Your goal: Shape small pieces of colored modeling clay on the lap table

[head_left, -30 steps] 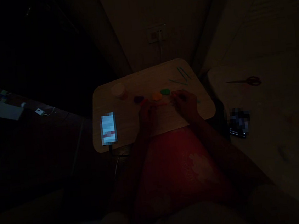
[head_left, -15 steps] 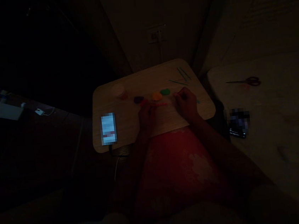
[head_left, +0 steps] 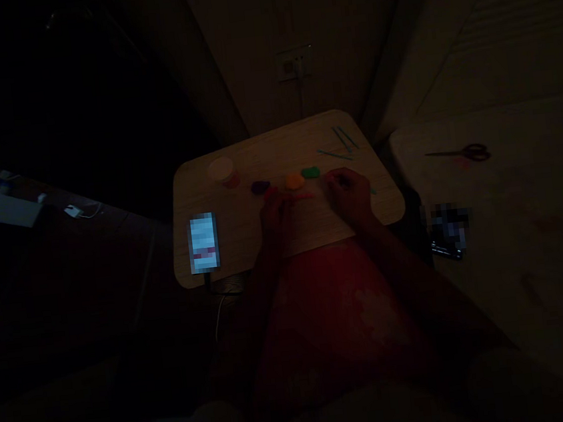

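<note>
The scene is very dim. My left hand [head_left: 276, 219] is closed low over the small wooden table [head_left: 244, 242], its fingers on the near end of a thin pink stick [head_left: 303, 196] that points right. My right hand [head_left: 353, 195] is pinched just right of the stick; what its fingertips hold, if anything, is too dark to make out. Beyond my hands, soft-looking lumps, perhaps modelling clay, lie in a row: a dark purple lump [head_left: 260, 187], a red lump [head_left: 270, 192] touching my left fingers, an orange lump [head_left: 295, 181] and a green lump [head_left: 310, 172].
Several thin teal sticks [head_left: 336, 155] lie at the table's far right. A pale round tub [head_left: 221, 170] stands at the back left, and a lit phone [head_left: 203, 243] with a cable is at front left. Scissors [head_left: 474, 152] and a dark device [head_left: 448, 237] rest on the surface to the right.
My right hand's fingers have shifted very slightly. My left hand and the lumps stay where they were; the view is a little darker.
</note>
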### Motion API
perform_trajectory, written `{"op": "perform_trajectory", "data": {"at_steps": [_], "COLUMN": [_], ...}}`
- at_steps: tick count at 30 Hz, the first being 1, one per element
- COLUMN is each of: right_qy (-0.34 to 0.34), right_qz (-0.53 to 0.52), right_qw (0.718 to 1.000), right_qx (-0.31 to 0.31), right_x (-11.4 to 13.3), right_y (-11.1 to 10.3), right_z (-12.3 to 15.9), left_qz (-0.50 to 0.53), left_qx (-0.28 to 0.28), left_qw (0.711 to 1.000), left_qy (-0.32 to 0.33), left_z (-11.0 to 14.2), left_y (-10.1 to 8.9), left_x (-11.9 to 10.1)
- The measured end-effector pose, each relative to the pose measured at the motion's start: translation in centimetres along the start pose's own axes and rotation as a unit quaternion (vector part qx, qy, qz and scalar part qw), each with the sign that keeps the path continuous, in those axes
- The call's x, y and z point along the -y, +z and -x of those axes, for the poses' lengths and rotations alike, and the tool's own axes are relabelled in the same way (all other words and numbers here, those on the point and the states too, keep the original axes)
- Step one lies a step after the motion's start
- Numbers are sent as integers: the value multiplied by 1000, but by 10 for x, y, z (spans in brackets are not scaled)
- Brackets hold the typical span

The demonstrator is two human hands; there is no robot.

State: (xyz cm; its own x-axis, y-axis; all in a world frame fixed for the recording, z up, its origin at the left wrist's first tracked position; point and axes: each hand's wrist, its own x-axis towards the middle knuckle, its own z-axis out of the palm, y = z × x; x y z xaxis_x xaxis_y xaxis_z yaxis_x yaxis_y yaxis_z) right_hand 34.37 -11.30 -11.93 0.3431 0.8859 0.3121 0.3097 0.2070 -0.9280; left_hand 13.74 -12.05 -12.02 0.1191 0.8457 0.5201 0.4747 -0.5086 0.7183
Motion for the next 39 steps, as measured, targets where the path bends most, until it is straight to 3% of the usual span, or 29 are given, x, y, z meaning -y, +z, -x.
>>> {"op": "perform_trajectory", "data": {"at_steps": [20, 27, 39], "right_qy": [40, 7, -9], "right_qz": [-66, -6, 5], "right_qw": [996, 1000, 1000], "right_qx": [33, 13, -23], "right_x": [-10, -2, -4], "right_y": [3, -1, -2], "right_z": [1, 1, -1], "left_qz": [15, 14, 11], "left_qx": [-6, -4, -6], "left_qw": [1000, 1000, 1000], "left_qy": [-8, -4, -10], "left_z": [1, 1, 1], "left_y": [1, 0, 1], "left_x": [-1, -1, -2]}}
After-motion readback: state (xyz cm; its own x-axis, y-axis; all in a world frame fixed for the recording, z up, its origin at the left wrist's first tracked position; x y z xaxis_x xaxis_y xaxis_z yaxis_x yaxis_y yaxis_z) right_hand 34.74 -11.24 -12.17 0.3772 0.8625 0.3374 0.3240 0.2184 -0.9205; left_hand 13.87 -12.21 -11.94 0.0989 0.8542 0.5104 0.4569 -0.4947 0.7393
